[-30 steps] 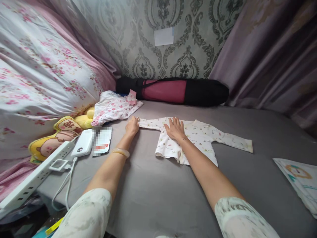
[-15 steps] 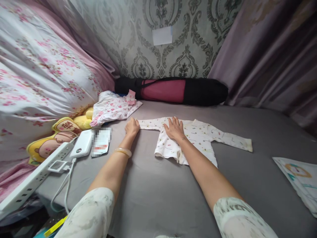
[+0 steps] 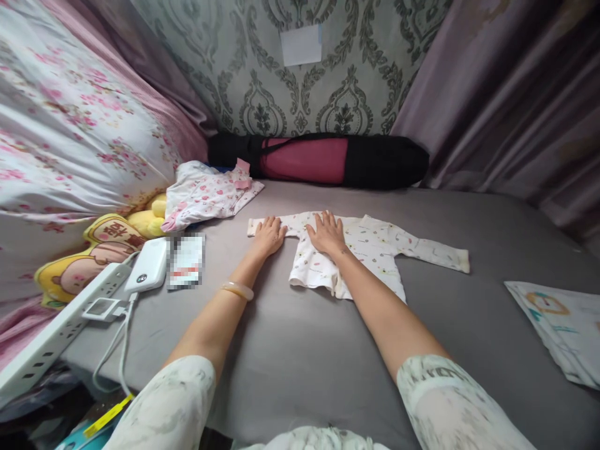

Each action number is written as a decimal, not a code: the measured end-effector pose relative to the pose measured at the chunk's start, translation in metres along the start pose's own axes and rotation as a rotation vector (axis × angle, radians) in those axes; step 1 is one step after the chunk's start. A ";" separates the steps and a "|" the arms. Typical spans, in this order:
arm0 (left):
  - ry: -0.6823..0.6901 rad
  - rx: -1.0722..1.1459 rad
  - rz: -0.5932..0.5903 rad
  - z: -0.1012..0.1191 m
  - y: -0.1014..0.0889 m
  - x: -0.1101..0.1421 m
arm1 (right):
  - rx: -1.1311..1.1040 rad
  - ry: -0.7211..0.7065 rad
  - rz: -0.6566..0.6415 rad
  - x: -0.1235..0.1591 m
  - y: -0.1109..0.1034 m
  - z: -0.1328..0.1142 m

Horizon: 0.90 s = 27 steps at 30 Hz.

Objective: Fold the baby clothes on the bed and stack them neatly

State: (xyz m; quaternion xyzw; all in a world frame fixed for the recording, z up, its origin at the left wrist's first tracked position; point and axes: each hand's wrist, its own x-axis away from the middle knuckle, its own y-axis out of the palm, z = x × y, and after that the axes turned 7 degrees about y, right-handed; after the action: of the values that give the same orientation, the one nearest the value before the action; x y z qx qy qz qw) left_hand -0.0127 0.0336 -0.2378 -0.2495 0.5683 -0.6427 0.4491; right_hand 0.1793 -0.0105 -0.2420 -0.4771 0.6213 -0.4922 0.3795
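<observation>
A small white long-sleeved shirt (image 3: 372,250) with a tiny coloured print lies spread on the grey sheet (image 3: 290,362), its sleeves stretched out to both sides. My left hand (image 3: 270,236) rests open and flat on the left sleeve, just in from the cuff. On the upper left of the shirt's body, my right hand (image 3: 327,234) lies open with its fingers spread, covering part of the print. My right forearm hides some of the lower hem.
Left of the shirt lie a heart-print garment (image 3: 209,194), a pixelated packet (image 3: 186,261), a white power bank (image 3: 147,265), a power strip (image 3: 65,328) and a yellow plush (image 3: 89,269). A black-and-pink long bag (image 3: 304,160) lines the wall. Folded cloth (image 3: 557,328) lies right.
My left hand has let go of the cuff, opened and moved right onto the sleeve, lying flat. My right hand stays on the shirt. The view has shifted slightly.
</observation>
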 end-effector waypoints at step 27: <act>0.051 0.665 -0.271 0.047 -0.038 0.118 | -0.480 0.161 0.002 0.176 -0.074 0.166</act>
State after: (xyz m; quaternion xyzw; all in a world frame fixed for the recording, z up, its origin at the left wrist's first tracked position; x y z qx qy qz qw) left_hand -0.0405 -0.0932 -0.2130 -0.1467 0.3009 -0.8523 0.4020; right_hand 0.3062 -0.2265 -0.2082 -0.5124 0.7491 -0.3666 0.2049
